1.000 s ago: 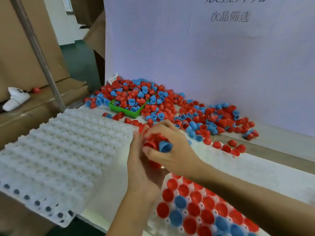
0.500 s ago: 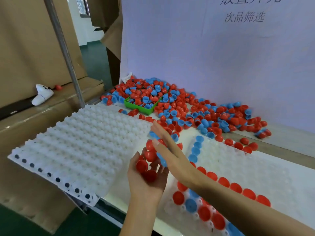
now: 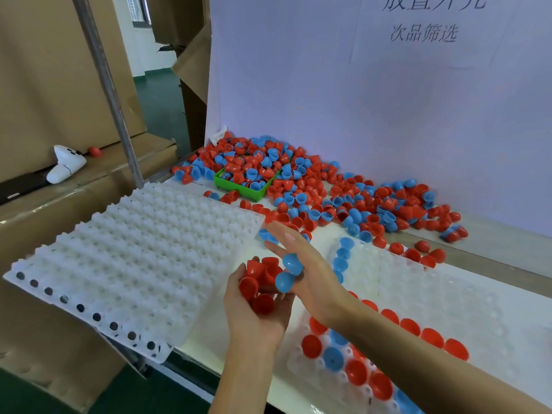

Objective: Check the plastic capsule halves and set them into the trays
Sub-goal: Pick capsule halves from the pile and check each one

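Over the desk edge, my left hand is cupped palm-up, fingers curled round a clutch of capsule halves: four red ones that I can count, maybe more hidden underneath. My right hand sits just beside it, fingers straight and spread, with two blue halves resting against the thumb side, touching the red clutch.

Two white trays on the desk. Left tray has no halves in it and hangs over the desk's near edge. Right tray is partly loaded: a column of four blue halves at its far left corner, a row of five red domes running along my right forearm, plus a mixed cluster at the near end, roughly four red and three blue visible. My forearm covers part of that tray, so the count is incomplete.

Behind the trays: a big loose pile of red and blue halves against the white backboard, too many to count. One small green bin sits inside the pile, also full of halves.

Left side: a metal pole, cardboard boxes, one white gadget on a box ledge with a single red half near it.
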